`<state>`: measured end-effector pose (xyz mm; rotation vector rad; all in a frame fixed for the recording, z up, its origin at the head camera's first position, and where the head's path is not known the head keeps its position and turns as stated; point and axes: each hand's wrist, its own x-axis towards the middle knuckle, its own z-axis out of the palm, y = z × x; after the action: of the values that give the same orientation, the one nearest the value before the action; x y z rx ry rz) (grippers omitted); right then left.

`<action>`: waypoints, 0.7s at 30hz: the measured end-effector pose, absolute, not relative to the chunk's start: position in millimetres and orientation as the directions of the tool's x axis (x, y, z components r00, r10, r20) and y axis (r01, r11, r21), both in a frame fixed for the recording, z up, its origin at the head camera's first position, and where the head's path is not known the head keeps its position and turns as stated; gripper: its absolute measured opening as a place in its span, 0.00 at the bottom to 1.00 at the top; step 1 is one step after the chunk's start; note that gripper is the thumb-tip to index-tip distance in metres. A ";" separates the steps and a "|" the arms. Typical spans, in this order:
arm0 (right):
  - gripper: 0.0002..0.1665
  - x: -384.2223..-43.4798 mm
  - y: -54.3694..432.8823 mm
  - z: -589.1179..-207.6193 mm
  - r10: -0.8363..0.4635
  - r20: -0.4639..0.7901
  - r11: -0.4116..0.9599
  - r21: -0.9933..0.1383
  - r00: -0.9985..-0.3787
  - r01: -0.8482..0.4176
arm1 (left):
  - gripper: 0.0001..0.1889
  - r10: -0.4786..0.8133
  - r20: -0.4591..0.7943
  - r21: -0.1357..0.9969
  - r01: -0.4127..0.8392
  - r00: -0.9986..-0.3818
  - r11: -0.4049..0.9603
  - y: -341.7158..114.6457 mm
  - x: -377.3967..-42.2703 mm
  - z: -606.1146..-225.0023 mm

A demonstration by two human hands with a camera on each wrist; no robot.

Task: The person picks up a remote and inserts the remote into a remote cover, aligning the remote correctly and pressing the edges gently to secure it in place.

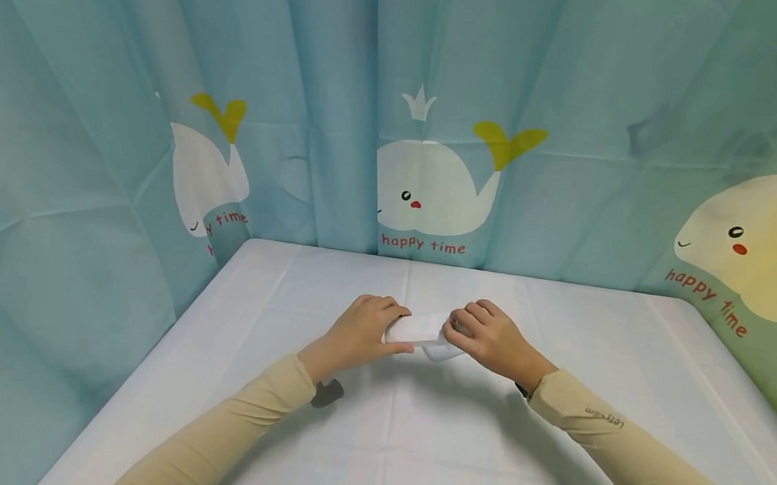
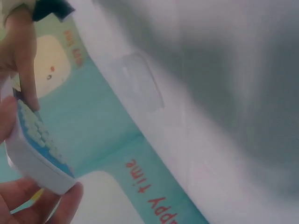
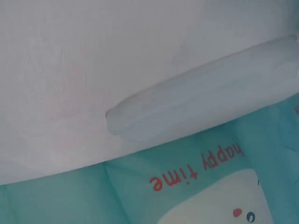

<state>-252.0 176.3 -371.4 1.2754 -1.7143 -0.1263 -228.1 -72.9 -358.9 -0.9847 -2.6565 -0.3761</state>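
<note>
A white rounded case (image 1: 417, 329) is held between both hands over the table. In the left wrist view, the white case (image 2: 39, 168) shows a blue inner face covered with rows of small white pieces (image 2: 39, 133). My left hand (image 1: 364, 333) grips the case's left end, thumb along the near side and fingers on the far side. Curled fingers of my right hand (image 1: 482, 335) hold the other end. A translucent cover (image 1: 442, 350) lies on the table below the case. The right wrist view shows this long cover (image 3: 205, 88) but no hand.
A white cloth covers the table (image 1: 325, 444). Blue-green curtains (image 1: 329, 122) printed with whales and red lettering hang along its back and sides. Dark pieces (image 1: 328, 393) show beside the wrists.
</note>
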 end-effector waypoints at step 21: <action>0.11 -271.6 183.1 -385.4 -0.843 0.245 0.532 0.237 -0.480 -0.813 | 0.24 0.480 0.306 0.138 0.537 -0.822 0.832 -84.6 -239.2 -376.7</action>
<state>-271.6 183.1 -385.4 1.3712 -2.4441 -0.1262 -239.2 -84.6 -376.7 -0.7783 -2.7544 -0.3181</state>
